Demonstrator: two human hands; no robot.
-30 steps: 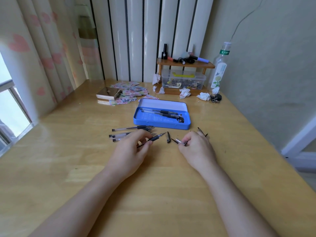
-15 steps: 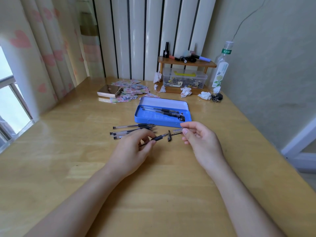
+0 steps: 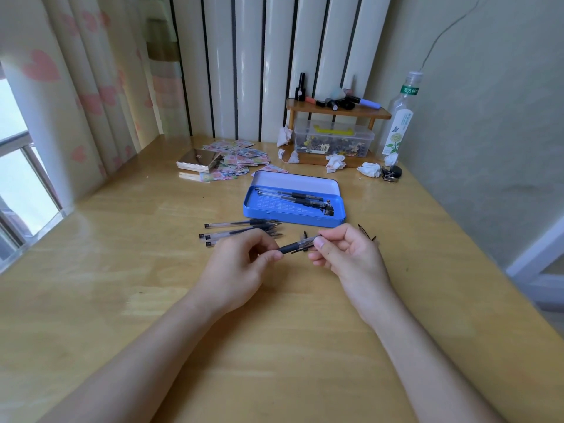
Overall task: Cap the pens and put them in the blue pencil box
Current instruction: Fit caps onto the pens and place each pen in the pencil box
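Inside blue pencil box point(image 3: 293, 213): capped pens point(image 3: 291, 196); lid point(image 3: 297, 180) open.

Pencil box point(image 3: 293, 216) lies on table point(image 3: 122, 300). Loose pens point(image 3: 241, 230) just before its left end; shelf point(image 3: 337, 109) behind it; bottle point(image 3: 396, 123) behind, rightward.

A small wooden shelf point(image 3: 335, 110) stands at the desk's point(image 3: 122, 270) one o'clock, a clear bottle point(image 3: 398, 123) beside it; stickers, perhaps point(image 3: 241, 157), lie at eleven o'clock.
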